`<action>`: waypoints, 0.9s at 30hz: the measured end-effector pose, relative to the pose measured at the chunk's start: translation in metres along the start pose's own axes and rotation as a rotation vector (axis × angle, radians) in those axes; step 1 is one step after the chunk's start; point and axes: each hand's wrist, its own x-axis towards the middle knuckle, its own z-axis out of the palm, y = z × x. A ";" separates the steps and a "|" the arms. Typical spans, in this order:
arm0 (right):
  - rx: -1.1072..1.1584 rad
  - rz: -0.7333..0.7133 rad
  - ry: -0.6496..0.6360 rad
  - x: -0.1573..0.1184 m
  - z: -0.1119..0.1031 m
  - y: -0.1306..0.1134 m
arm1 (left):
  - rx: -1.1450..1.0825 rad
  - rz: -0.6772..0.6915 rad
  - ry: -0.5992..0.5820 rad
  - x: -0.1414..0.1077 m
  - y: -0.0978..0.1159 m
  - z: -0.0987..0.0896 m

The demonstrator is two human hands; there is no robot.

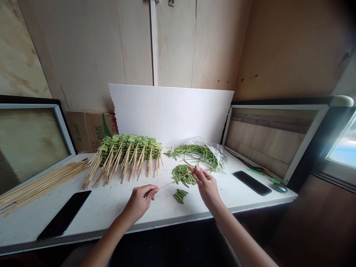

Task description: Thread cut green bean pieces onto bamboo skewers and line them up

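My left hand [143, 196] pinches one end of a thin wooden skewer [167, 185] above the white table. The skewer points up and right toward my right hand [204, 181], whose fingertips are pressed together; what they hold is too small to make out clearly. Beneath my hands, a small group of cut green bean pieces [180, 196] lies side by side. Behind it is a loose pile of cut pieces [181, 174], partly hidden by my right hand. At the back left, many filled bean skewers [130, 144] are stacked with their bare sticks toward me.
Long green beans [194, 150] lie in a clear plastic bag [221, 157]. Bare skewers [44, 182] spread at the left. Black phones [65, 215] [252, 183] lie on both sides, with a mouse [279, 187] at the right. A white board [172, 113] and cardboard box [89, 129] stand behind.
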 end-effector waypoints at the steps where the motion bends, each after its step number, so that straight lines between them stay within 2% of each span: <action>1: 0.011 -0.001 0.001 -0.001 0.001 0.000 | -0.007 -0.006 -0.005 0.000 0.000 0.001; 14: 0.030 -0.068 -0.032 -0.010 0.009 -0.005 | -0.200 -0.158 -0.047 -0.003 0.001 0.017; 19: -0.044 -0.021 -0.116 -0.025 0.022 0.004 | -0.235 -0.151 -0.021 -0.001 0.011 0.020; 22: -0.061 0.009 -0.098 -0.033 0.030 0.011 | -0.214 -0.138 0.002 0.001 0.018 0.019; 27: -0.150 0.006 -0.102 -0.031 0.028 0.012 | -0.171 -0.127 0.014 0.001 0.018 0.018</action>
